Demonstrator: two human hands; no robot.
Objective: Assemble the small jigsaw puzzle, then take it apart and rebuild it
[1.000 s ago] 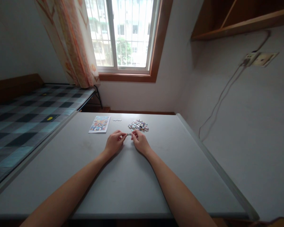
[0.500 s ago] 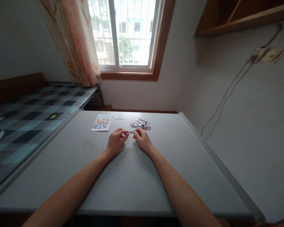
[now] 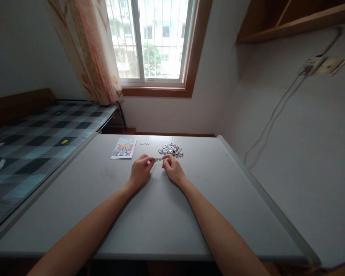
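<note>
Between my two hands is a short strip of jigsaw puzzle pieces (image 3: 158, 159), held just above the table. My left hand (image 3: 142, 168) pinches its left end between thumb and fingertips. At the right end, my right hand (image 3: 172, 167) is closed on it with thumb and forefinger. Right behind my right hand lies a loose heap of small multicoloured puzzle pieces (image 3: 170, 149). A short row of joined pieces (image 3: 145, 143) rests farther back, left of the heap. Beyond my left hand lies a colourful picture sheet (image 3: 123, 148).
The pale grey table (image 3: 152, 218) has raised edges on its left and right sides. A bed with a checked cover (image 3: 46, 134) stands along the left. A wall shelf (image 3: 299, 25) and a socket with a hanging cable (image 3: 312, 66) are on the right.
My left hand has shifted very slightly, its fingers drawn closer together at the strip. The strip stays between both hands. The heap, row and sheet have not moved.
</note>
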